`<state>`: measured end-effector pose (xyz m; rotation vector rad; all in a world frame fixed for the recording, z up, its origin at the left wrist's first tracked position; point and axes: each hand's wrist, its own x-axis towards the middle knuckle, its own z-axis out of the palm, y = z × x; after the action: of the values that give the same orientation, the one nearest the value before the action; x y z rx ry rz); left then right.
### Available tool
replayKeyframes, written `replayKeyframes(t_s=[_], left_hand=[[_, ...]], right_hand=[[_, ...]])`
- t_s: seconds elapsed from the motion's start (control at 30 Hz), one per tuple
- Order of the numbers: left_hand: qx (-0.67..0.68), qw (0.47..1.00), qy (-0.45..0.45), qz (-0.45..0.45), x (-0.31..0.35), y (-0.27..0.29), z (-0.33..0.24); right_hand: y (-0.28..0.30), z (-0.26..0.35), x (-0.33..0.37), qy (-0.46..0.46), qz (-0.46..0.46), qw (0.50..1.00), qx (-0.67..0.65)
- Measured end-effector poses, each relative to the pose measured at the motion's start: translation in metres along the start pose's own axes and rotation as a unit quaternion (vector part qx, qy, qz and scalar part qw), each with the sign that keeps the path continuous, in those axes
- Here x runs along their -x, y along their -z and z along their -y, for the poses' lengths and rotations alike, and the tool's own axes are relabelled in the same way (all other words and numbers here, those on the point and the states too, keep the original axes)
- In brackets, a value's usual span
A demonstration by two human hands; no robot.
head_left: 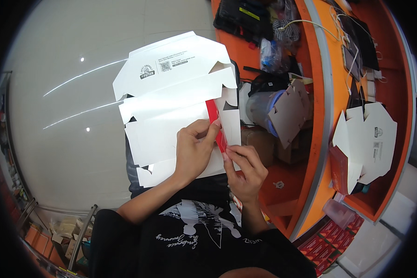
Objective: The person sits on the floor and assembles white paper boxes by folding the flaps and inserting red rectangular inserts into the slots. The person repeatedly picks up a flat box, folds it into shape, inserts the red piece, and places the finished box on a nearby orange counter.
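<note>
A flat white die-cut carton blank (171, 88) with a red strip (214, 119) along one edge is held up in front of me. My left hand (195, 148) presses its fingers on the blank beside the red strip, thumb and fingertips pinching the card. My right hand (244, 167) grips the lower end of the red strip and the flap there. Both hands are close together, almost touching. My black printed shirt (190, 231) fills the lower middle.
An orange curved counter (319, 116) runs along the right, with more white carton blanks (370, 139), one folded blank (289, 113), cables and dark bags on it. Red packs (331, 238) lie at the lower right. Pale glossy floor (69, 116) spreads left; boxes (55, 236) sit at the lower left.
</note>
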<state>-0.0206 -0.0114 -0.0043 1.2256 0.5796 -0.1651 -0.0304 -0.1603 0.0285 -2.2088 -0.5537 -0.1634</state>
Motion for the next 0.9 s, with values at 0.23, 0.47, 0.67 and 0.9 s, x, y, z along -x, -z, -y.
replayKeyframes(t_s=[0.23, 0.47, 0.67, 0.9], left_hand=[[-0.008, 1.000, -0.017, -0.010, -0.001, -0.003, 0.001], [-0.003, 0.999, -0.049, -0.015, -0.001, -0.002, 0.013], [-0.010, 1.000, -0.023, 0.000, 0.004, -0.001, 0.014], [0.082, 0.996, 0.009, 0.020, 0.013, -0.003, 0.016]], right_hand=[[-0.005, 0.004, -0.001, 0.066, -0.009, 0.997, 0.033], [-0.018, 0.014, 0.006, 0.031, -0.043, 0.997, 0.058], [-0.025, 0.017, 0.005, -0.023, -0.058, 0.997, 0.053], [-0.030, 0.005, 0.005, -0.098, -0.073, 0.992, 0.013]])
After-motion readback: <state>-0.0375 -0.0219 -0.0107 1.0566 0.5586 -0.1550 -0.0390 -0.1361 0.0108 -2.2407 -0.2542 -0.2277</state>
